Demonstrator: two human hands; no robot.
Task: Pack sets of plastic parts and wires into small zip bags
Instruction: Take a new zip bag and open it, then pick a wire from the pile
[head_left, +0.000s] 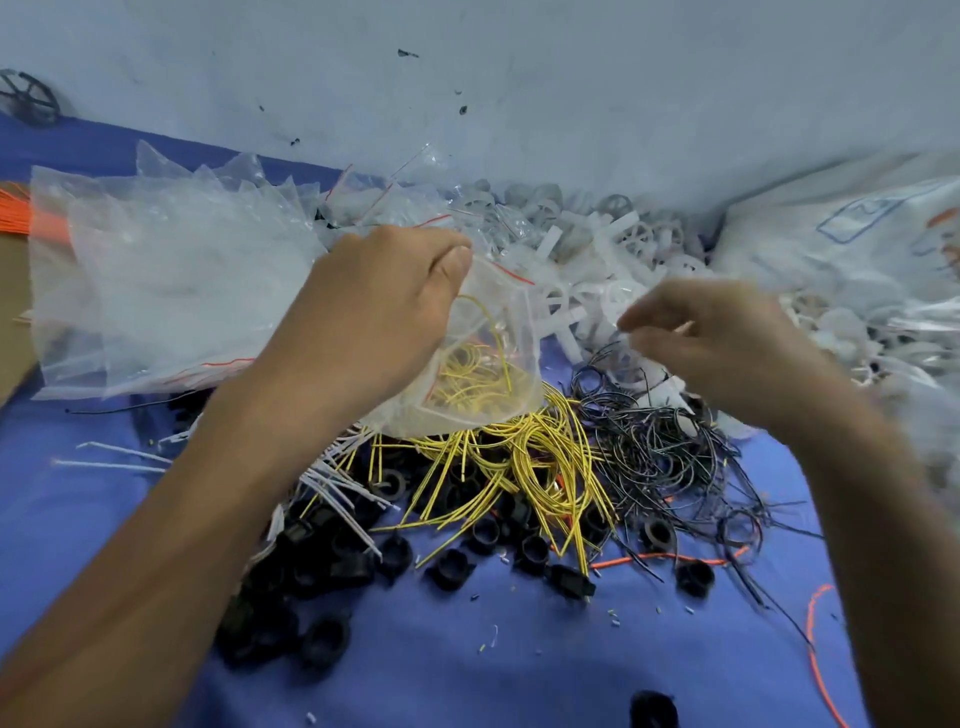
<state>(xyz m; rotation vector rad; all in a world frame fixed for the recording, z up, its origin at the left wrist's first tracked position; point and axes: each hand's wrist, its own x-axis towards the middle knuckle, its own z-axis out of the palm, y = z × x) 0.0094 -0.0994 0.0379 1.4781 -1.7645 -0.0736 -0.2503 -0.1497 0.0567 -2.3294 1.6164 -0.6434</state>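
"Zip bag (498, 338), where is it?"
"Held above the middle of the counter (467, 670), over the piles. From the left edge there is a heap of empty bags (171, 291), then my left hand (374, 312). Its grip pinches the bag's mouth, and a coil of yellow wire (478, 374) sits inside."
"Below it?"
"Black rings (322, 561), loose yellow wires (540, 467), then dark wires (665, 441)."
"And your right hand (727, 353)?"
"Over the dark wires, fingers curled, blurred; I cannot tell whether that grip holds anything. White plastic parts (597, 244) lie along the far edge, to the right."
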